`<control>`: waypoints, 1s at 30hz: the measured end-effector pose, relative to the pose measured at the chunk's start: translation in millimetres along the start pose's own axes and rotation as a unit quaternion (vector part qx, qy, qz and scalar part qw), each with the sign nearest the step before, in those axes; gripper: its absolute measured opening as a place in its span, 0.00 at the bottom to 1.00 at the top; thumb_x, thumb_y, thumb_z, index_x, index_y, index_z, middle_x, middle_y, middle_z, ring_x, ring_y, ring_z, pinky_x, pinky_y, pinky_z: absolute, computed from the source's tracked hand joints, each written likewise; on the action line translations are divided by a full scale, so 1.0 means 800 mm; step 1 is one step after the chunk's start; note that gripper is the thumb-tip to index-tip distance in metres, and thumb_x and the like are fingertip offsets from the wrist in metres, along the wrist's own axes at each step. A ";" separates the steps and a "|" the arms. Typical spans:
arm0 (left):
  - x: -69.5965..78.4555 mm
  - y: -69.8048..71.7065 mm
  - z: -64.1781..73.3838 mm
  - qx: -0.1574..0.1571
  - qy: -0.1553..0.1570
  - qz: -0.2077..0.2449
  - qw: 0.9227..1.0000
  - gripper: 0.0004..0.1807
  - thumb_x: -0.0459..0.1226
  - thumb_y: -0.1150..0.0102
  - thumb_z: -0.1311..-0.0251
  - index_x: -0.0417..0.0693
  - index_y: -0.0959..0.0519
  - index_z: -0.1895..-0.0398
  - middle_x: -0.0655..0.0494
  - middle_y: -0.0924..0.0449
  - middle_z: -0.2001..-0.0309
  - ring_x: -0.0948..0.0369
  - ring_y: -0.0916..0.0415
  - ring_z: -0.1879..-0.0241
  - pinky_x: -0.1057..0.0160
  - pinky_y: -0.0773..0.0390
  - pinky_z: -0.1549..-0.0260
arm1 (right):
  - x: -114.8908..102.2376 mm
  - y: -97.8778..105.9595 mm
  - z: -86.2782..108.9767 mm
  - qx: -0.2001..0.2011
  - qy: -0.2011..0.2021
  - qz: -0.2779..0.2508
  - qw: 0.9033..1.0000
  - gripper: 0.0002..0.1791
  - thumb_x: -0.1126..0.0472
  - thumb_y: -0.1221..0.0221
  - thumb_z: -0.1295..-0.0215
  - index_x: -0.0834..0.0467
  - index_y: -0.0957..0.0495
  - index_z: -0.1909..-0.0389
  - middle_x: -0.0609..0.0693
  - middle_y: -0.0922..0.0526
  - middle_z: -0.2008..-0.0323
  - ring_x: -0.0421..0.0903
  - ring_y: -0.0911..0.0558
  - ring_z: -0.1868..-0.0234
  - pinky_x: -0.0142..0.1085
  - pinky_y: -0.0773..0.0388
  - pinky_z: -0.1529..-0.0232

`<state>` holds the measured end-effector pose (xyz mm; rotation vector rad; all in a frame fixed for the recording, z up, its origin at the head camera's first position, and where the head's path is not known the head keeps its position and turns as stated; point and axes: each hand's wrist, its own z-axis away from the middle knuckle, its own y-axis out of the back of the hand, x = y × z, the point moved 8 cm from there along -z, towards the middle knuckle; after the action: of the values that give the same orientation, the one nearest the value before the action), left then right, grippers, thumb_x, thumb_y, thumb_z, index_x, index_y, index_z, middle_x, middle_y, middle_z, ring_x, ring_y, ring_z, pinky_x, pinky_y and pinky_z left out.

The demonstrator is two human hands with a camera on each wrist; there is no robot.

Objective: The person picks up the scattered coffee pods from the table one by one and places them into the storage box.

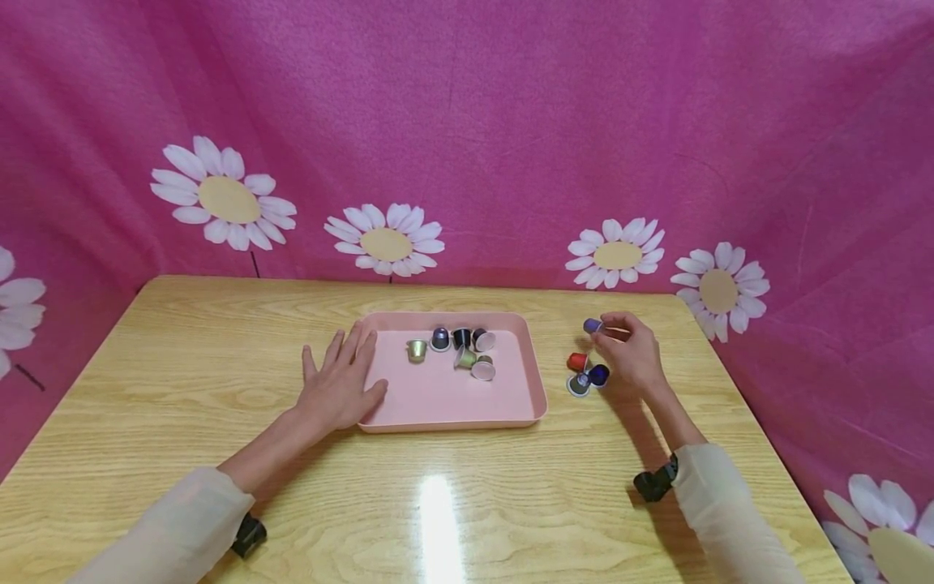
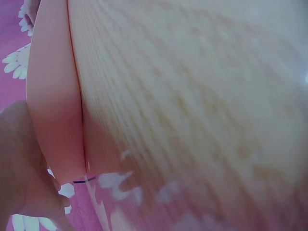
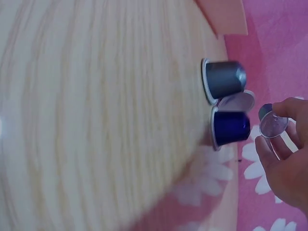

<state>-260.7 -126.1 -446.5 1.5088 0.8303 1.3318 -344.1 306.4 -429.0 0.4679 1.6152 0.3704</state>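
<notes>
In the head view, my right hand [image 1: 633, 350] pinches a purple coffee capsule [image 1: 593, 325] between thumb and fingers, above the table. The right wrist view shows this capsule [image 3: 273, 124] with its pale lid turned to the camera. Just below the hand stand a red capsule [image 1: 577, 362], a dark blue capsule [image 1: 599, 375] and a grey capsule [image 1: 579, 384], close together. My left hand [image 1: 337, 391], fingers straight and spread, rests on the left rim of a pink tray [image 1: 452, 412]. Several green, black and dark capsules lie inside the tray, toward its back.
The wooden table [image 1: 306, 503] reaches back to a pink curtain [image 1: 481, 146] printed with daisies. A black wrist camera [image 1: 654, 481] sits under the right sleeve, and another camera [image 1: 250, 535] under the left.
</notes>
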 end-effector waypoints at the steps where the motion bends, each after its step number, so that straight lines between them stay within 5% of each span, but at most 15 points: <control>1: 0.000 0.000 0.000 0.000 0.000 0.000 1.000 0.45 0.52 0.47 0.32 0.41 0.52 0.20 0.40 0.63 0.21 0.37 0.64 0.24 0.25 0.72 0.39 | -0.004 -0.001 0.000 0.002 0.004 -0.007 1.000 0.21 0.65 0.37 0.33 0.69 0.27 0.43 0.66 0.22 0.45 0.59 0.21 0.45 0.22 0.24 0.59; 7: -0.001 -0.001 0.000 0.000 -0.001 0.001 1.000 0.45 0.52 0.48 0.32 0.40 0.52 0.20 0.40 0.63 0.21 0.37 0.64 0.24 0.25 0.72 0.38 | -0.023 -0.009 0.001 0.000 0.010 -0.049 0.999 0.22 0.69 0.37 0.35 0.73 0.27 0.42 0.71 0.23 0.45 0.63 0.23 0.42 0.25 0.22 0.58; 16: 0.000 0.001 0.001 0.009 -0.008 -0.001 1.000 0.44 0.51 0.48 0.32 0.40 0.50 0.21 0.39 0.61 0.21 0.37 0.61 0.25 0.24 0.69 0.39 | -0.062 -0.035 0.013 -0.024 0.053 -0.088 0.994 0.20 0.72 0.36 0.37 0.74 0.26 0.45 0.66 0.21 0.49 0.55 0.20 0.45 0.27 0.22 0.52; 22: 0.000 0.002 0.001 0.015 -0.010 -0.003 1.000 0.43 0.51 0.48 0.32 0.40 0.50 0.21 0.39 0.60 0.21 0.37 0.61 0.25 0.24 0.68 0.39 | -0.078 -0.056 0.018 -0.051 0.065 -0.085 0.993 0.21 0.72 0.37 0.37 0.74 0.27 0.45 0.67 0.21 0.48 0.51 0.19 0.48 0.28 0.22 0.51; 30: -0.001 0.000 0.002 0.015 -0.010 0.001 1.000 0.44 0.50 0.47 0.32 0.40 0.50 0.21 0.39 0.61 0.21 0.37 0.61 0.25 0.24 0.70 0.39 | -0.106 -0.082 0.029 -0.073 0.092 -0.078 0.990 0.20 0.73 0.35 0.39 0.72 0.24 0.46 0.66 0.21 0.48 0.59 0.20 0.46 0.33 0.21 0.50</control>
<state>-259.0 -127.3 -446.5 1.5439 0.8408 1.3088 -321.1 205.8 -391.4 0.1986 1.7761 0.4192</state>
